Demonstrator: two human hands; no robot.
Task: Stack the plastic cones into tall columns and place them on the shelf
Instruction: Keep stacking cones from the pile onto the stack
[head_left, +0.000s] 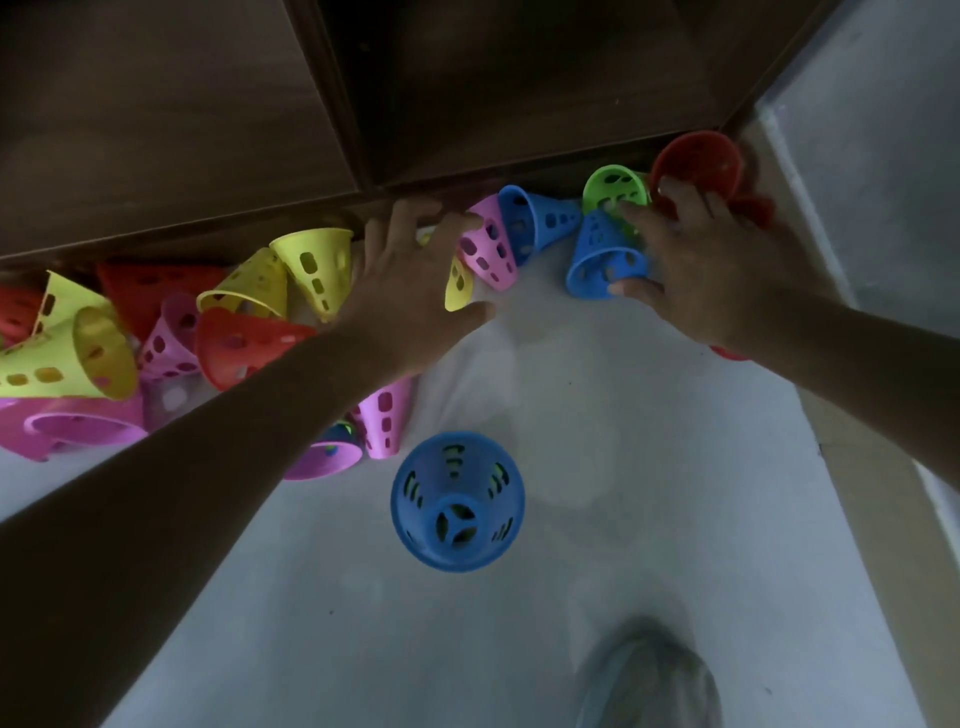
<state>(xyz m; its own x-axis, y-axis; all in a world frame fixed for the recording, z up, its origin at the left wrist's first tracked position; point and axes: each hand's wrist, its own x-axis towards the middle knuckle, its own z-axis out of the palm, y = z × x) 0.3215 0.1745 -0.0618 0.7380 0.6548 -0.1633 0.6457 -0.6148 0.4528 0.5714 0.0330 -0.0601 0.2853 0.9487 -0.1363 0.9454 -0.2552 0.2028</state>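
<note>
Perforated plastic cones are scattered on a pale floor (597, 597) along the base of a dark wooden shelf (208, 130) across the upper frame. At centre, the left hand (410, 275) is spread wide, fingers straight, over a pink cone (491, 249) and a yellow cone (458, 286). At upper right, the right hand (711, 260) is curled around a blue cone (602, 260). A blue-topped stack (457, 501) is seen upright at lower centre.
</note>
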